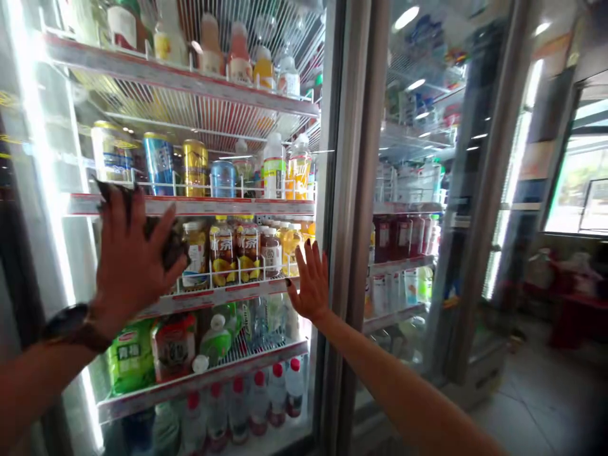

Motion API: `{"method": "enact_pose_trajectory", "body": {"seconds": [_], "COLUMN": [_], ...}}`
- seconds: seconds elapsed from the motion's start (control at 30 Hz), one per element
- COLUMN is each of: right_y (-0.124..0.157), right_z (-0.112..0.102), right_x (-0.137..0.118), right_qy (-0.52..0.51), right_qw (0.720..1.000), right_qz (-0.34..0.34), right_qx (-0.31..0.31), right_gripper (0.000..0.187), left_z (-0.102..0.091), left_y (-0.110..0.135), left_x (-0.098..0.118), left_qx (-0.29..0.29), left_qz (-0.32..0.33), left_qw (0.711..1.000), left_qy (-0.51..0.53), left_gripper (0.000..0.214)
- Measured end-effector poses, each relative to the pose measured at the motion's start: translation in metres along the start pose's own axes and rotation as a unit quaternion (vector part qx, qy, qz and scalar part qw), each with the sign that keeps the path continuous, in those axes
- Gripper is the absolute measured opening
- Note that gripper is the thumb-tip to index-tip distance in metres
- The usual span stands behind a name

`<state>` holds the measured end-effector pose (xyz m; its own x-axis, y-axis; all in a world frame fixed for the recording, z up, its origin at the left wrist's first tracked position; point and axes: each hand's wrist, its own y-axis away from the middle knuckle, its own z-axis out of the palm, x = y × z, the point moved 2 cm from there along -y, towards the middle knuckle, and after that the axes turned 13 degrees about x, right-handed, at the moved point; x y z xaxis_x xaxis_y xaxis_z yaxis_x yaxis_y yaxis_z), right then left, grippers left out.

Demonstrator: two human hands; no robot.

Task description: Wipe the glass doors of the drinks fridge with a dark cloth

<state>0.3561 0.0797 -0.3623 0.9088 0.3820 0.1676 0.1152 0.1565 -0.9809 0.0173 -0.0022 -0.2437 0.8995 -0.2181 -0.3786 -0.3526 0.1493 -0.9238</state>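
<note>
Two bare hands are pressing on the drinks-cooler glass door (pixel 213 120), fingers spread apart and clamped on nothing, the door's long axis running upright. The right hand (pixel 311 285) is lying nearer its metal door frame (pixel 354 190) — the left hand (pixel 135 259) (a wristwatch (pixel 76 326) circling its wrist) is farther off. Six red-capped water bottles (pixel 259 405) are standing along the bottom shelf (pixel 204 380).

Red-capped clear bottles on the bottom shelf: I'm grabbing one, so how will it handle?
The red-capped clear bottles look full, so probably heavy for their size. Thin plastic would likely flex when squeezed. Standing tall and narrow, one may tip into its neighbours if pushed.
</note>
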Motion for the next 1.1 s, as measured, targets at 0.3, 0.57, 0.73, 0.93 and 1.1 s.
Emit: {"method": "enact_pose_trajectory", "body": {"seconds": [0.3, 0.57, 0.73, 0.93, 1.1], "right_y": [-0.003, -0.002, 0.001, -0.004, -0.011], "right_z": [-0.005, -0.006, -0.003, -0.009, -0.028], "right_x": [-0.001, 0.001, 0.002, 0.002, 0.002], "right_qy": [-0.004, -0.013, -0.005, -0.012, -0.047], "right_qw": [1.000, 1.000, 1.000, 0.999, 0.994], "right_qz": [0.001, 0.016, 0.009, 0.005, 0.007], "right_qx": [-0.016, -0.023, -0.021, -0.049, -0.095], "right_gripper": [0.075, 0.077, 0.075, 0.077, 0.074], "left_z": [-0.061, -0.019, 0.022, 0.015, -0.026], "left_y": [0.244, -0.039, -0.061, 0.126, 0.177], "left_x": [0.007, -0.081, 0.014, 0.106, 0.034], "left_qx": [-0.234, -0.034, -0.039, -0.169, -0.222], "left_qz": [0.302, 0.103, 0.009, 0.219, 0.378], "left_qw": [0.901, 0.992, 0.999, 0.945, 0.866], "left_qy": [0.204, 0.072, 0.027, 0.174, 0.242], "left_gripper": [0.070, 0.085, 0.080, 0.063, 0.052]}}
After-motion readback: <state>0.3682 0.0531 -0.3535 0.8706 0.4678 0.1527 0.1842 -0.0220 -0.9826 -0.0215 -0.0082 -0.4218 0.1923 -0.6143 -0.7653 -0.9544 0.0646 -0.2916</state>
